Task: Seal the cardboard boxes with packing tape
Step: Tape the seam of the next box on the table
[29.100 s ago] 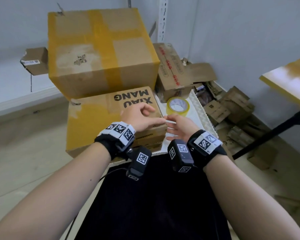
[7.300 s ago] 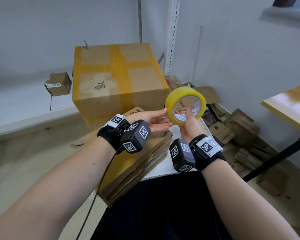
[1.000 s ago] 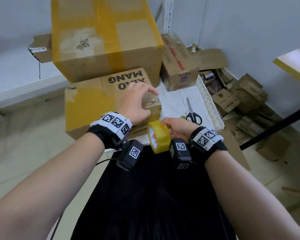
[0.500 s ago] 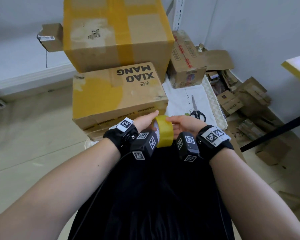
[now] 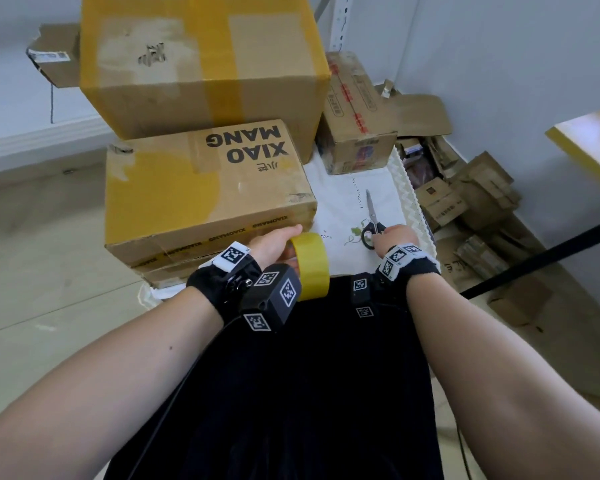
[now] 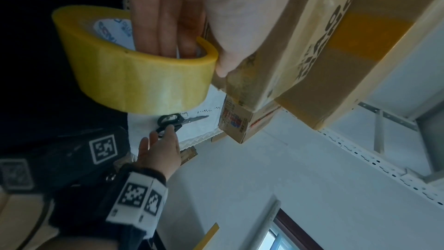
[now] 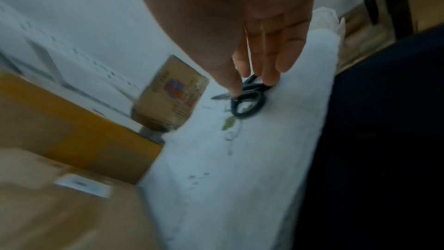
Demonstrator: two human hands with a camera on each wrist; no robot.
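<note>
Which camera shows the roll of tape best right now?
The left wrist view: the tape roll fills the frame, with the left hand gripping it, fingers through its core. The head view shows it smaller, partly behind the wrist camera. The right wrist view does not show it.

A roll of yellow packing tape [image 5: 310,266] stands on edge at the middle of the frame, held by fingers [image 6: 165,26] pushed through its white printed core. Just above and left of it lies a flat cardboard box [image 5: 201,192] printed "XIAO MANG", a broad yellow tape patch across its top. A larger box [image 5: 201,60] sits behind at the upper left, crossed with yellow tape bands. A small box [image 5: 355,116] with red-printed tape stands at the upper right of centre.
</note>
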